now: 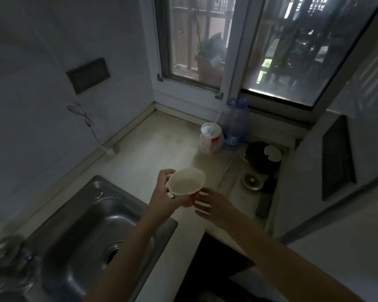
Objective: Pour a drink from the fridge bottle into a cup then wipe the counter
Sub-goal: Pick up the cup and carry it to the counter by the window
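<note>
Cup [185, 182]: one, between left hand [165, 198], right hand [213, 205]

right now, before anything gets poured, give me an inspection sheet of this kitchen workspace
surface: pale stone counter, marked and dimly lit
job's things: white paper cup with a red outside, held above the counter, contents unclear; no cloth seen
clutter: blue-tinted plastic bottle and white-and-red container side by side near the window; black round object in the right recess
grippers: left hand grips the cup's side; right hand is at its red base, fingers fairly straight
cables: white cable hanging down the left wall
surroundings: stainless steel sink on the left; barred window behind
</note>
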Action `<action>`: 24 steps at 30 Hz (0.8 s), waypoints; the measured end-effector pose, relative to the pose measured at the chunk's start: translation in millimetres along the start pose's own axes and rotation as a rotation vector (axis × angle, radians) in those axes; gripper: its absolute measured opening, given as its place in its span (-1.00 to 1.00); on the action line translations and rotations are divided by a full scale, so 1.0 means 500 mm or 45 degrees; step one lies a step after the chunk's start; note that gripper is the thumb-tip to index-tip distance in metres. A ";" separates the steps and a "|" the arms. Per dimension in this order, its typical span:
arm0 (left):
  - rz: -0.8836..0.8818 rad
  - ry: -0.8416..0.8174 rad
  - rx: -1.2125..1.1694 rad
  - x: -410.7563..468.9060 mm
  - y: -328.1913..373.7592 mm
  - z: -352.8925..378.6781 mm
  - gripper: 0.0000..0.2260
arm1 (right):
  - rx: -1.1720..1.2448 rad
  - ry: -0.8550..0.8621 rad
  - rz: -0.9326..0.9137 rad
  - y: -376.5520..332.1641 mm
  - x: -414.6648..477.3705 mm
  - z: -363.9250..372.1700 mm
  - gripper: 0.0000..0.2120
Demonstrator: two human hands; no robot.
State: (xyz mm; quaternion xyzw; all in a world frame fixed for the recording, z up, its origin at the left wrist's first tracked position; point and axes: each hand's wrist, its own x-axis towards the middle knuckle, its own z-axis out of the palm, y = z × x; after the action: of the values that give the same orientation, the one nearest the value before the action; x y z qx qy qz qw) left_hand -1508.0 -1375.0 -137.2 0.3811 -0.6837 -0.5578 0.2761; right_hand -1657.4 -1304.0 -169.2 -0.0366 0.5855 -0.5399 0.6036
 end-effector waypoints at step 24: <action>-0.236 -0.026 0.023 0.166 -0.136 0.058 -0.16 | -0.211 -0.003 0.139 -0.026 0.199 -0.045 -0.69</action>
State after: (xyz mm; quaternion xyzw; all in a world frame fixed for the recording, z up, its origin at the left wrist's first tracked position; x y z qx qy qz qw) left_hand -1562.9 -1433.6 -213.9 0.4396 -0.6533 -0.5784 0.2129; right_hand -1708.8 -1365.1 -233.8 -0.0552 0.6285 -0.4556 0.6279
